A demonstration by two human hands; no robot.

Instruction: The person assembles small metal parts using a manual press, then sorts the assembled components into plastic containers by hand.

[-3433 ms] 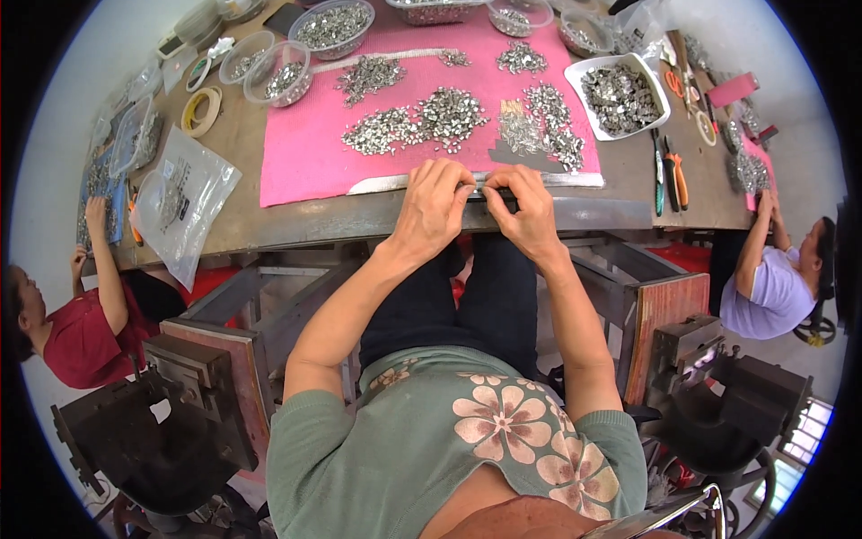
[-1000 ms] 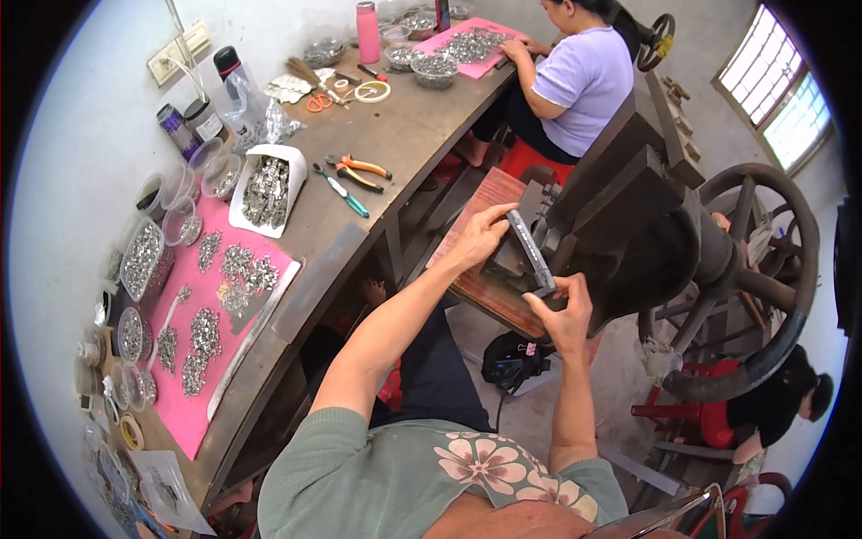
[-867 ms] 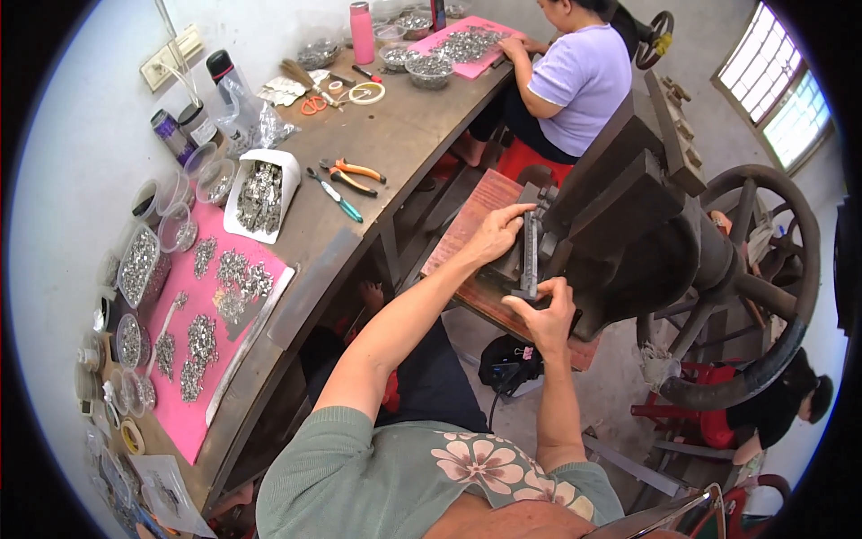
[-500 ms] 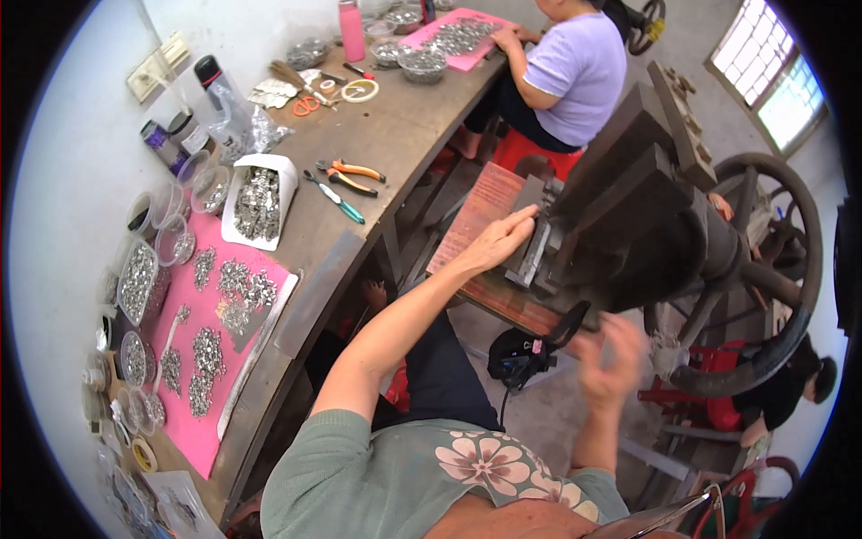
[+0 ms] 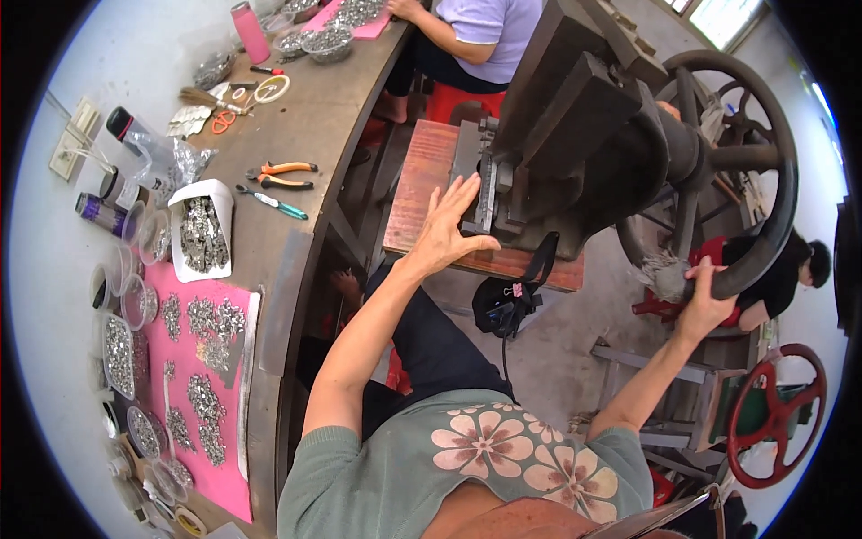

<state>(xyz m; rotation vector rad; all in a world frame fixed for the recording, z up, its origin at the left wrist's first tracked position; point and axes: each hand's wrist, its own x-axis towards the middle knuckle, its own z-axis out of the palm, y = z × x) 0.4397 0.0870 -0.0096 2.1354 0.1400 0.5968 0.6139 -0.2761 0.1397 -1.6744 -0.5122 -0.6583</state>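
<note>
A heavy dark hand press [image 5: 588, 148] stands before me on a reddish wooden board [image 5: 420, 171]. My left hand [image 5: 446, 226] is open, fingers spread, beside the metal die [image 5: 486, 196] at the foot of the press. Its fingertips reach the die's near edge; whether they touch it I cannot tell. I see nothing held in that hand. Off to the right, my right hand [image 5: 707, 308] is closed round the lower rim of the big iron handwheel [image 5: 783, 193], next to a rag wrapping [image 5: 663, 277] on the wheel.
Left, a workbench [image 5: 292, 135] carries a pink mat [image 5: 171, 314] with piles of small metal parts, a white scoop-like container [image 5: 224, 242] of parts, orange-handled cutters [image 5: 283, 175] and teal-handled pliers [image 5: 274, 203]. A person in lilac [image 5: 485, 40] sits ahead; a red handwheel [image 5: 734, 422] stands lower right.
My right hand has moved right and taken hold of the handwheel's rim. My left hand has drawn back slightly from the die and spread its fingers. The view has shifted right.
</note>
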